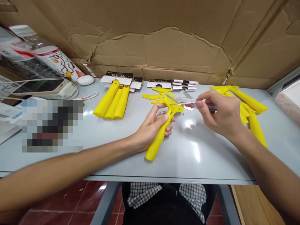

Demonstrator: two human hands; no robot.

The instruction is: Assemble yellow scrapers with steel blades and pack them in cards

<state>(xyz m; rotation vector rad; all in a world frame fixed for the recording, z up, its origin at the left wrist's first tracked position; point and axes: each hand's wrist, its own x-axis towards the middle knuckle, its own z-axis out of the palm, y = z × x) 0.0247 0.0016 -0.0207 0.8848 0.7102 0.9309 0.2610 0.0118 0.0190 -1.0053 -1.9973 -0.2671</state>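
My left hand (154, 126) is wrapped around the handle of a yellow plastic scraper (159, 137), which is tilted with its wide head pointing away from me. Along the head's far edge runs a metal blade, and small screws dot the head. Between its fingers my right hand (221, 111) grips a screwdriver (212, 106) with a clear handle and a red collar. The thin shaft reaches left across the scraper's head; its tip appears to meet a screw there. Several small loose screws (161, 113) lie on the table behind my left hand, partly hidden by it.
Yellow handles (109, 101) with black-and-white header cards lie left of centre. Flat yellow pieces (152, 97), metal blades (187, 95) and stacked cards (159, 83) sit behind the scraper. More yellow scraper parts (257, 125) lie right. Bottles (53, 57) and a device (44, 89) stand left; cardboard (154, 50) backs the table.
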